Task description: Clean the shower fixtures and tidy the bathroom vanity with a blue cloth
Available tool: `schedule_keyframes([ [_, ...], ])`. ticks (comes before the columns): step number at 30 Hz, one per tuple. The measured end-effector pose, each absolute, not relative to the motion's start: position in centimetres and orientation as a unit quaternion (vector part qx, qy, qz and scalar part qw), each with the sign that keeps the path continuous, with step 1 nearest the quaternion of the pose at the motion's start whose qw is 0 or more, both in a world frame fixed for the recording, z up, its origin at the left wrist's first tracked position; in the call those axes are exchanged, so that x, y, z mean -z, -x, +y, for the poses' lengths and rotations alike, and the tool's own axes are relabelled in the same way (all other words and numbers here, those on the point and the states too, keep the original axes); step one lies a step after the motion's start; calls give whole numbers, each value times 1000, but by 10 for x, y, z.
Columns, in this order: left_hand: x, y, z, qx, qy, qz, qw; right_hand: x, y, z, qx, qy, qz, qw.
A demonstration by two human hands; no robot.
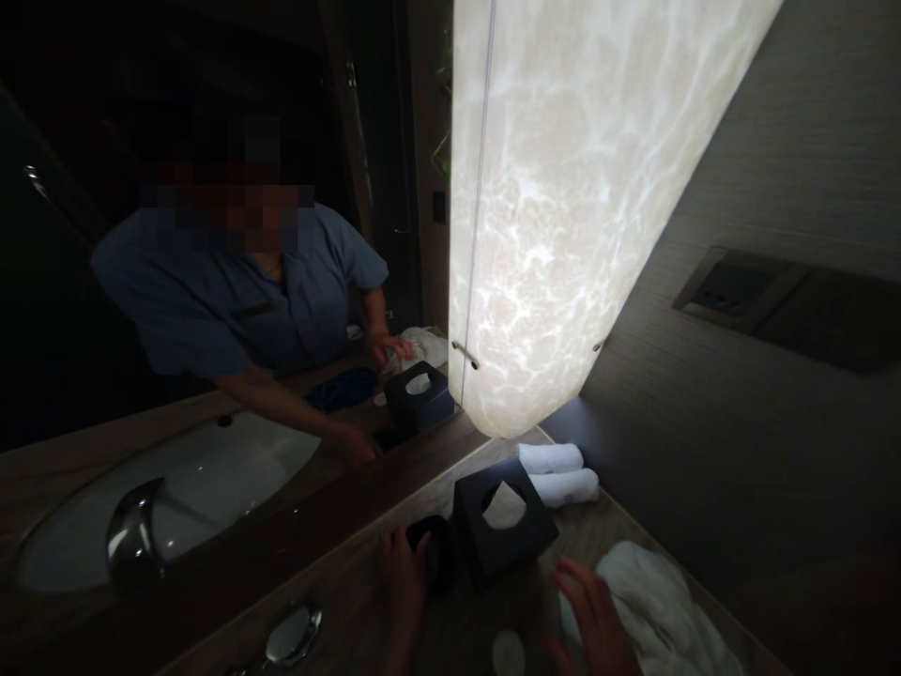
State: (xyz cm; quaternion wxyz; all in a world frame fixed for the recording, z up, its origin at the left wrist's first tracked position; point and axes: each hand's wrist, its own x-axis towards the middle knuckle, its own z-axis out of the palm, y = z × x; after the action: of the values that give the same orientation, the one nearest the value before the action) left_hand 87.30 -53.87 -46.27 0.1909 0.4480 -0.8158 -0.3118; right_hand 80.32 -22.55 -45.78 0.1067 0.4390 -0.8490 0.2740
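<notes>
My left hand (404,570) has its fingers and thumb around the edge of a black round container (437,554), whose contents I cannot make out. Right beside it stands a black tissue box (503,535) with a white tissue sticking out of the top. My right hand (587,610) is over the counter to the right of the box, fingers apart and slightly curved. Next to that hand lies a crumpled white cloth (658,601); a pale edge shows under the fingertips, and whether they touch it is unclear. A small white round item (508,652) lies between my hands.
Two rolled white towels (563,474) lie behind the tissue box. A chrome faucet (294,634) is at lower left. The mirror (232,310) reflects a person in blue, a basin and the counter. A glowing lamp panel (556,216) hangs above; a socket plate (739,291) is on the right wall.
</notes>
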Motion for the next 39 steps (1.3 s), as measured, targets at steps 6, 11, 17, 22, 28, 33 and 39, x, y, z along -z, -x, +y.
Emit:
schedule_keyframes([
  [6, 441, -865, -487, 332, -455, -768, 304, 407, -623, -256, -184, -455, -866, 91],
  [11, 417, -832, -427, 502, -415, -721, 235, 402, -546, -285, -37, -579, -809, -96],
  [17, 386, -805, -442, 507, -394, -741, 195, 419, -547, -264, -98, -662, -738, -88],
  [22, 378, -794, -449, 520, -379, -741, 192, 456, -558, -235, -260, -513, -817, 51],
  [28, 377, -782, -451, 507, -395, -740, 198, 514, -581, -235, -411, -276, -861, 115],
  [33, 383, -791, -459, 527, -403, -726, 181, 487, -585, -263, -285, -306, -890, 182],
  [39, 466, -859, -501, 237, -341, -881, 226, 447, -568, -288, -176, -457, -867, 89],
])
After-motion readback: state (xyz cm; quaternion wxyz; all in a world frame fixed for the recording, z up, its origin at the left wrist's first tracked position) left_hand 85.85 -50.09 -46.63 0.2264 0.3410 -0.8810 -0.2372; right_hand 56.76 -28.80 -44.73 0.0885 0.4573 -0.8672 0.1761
